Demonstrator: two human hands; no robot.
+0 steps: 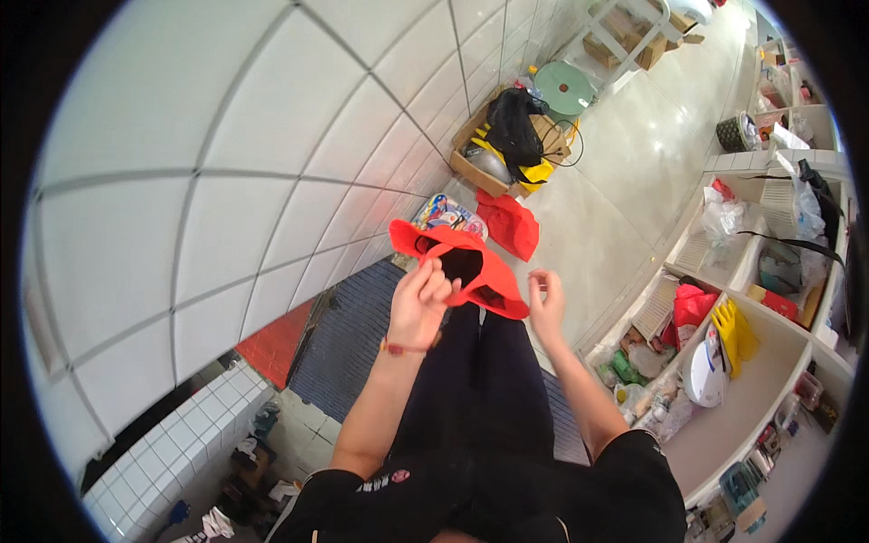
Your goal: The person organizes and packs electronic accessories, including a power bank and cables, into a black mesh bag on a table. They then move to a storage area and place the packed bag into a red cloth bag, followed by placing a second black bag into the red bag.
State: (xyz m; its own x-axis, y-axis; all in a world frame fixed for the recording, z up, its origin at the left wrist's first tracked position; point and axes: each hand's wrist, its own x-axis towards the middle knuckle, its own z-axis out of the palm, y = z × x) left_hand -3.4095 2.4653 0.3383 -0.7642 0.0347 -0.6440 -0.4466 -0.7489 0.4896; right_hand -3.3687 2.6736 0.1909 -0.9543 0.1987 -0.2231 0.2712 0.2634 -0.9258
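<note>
My left hand (pixel 424 298) grips the edge of a red fabric bag (pixel 499 282), held out in front of my dark trousers. Something black shows through the bag's openings, but I cannot tell what it is. Just beyond the bag's right end is my right hand (pixel 546 302), apart from it. Its fingers are bent, the thumb stands a little away, and nothing is visible in it. Past the bag, a second piece of red fabric (pixel 510 224) lies crumpled on the floor. Beside that, a colourful printed case or bag (pixel 449 216) is partly covered by the held bag.
A cardboard box (pixel 475 173) with black and yellow things stands against the tiled wall (pixel 244 129). Behind it is a round green lid (pixel 565 88). White shelving (pixel 767 380) with yellow gloves (pixel 734 332) runs along the right. A dark ribbed mat (pixel 346 346) lies underfoot.
</note>
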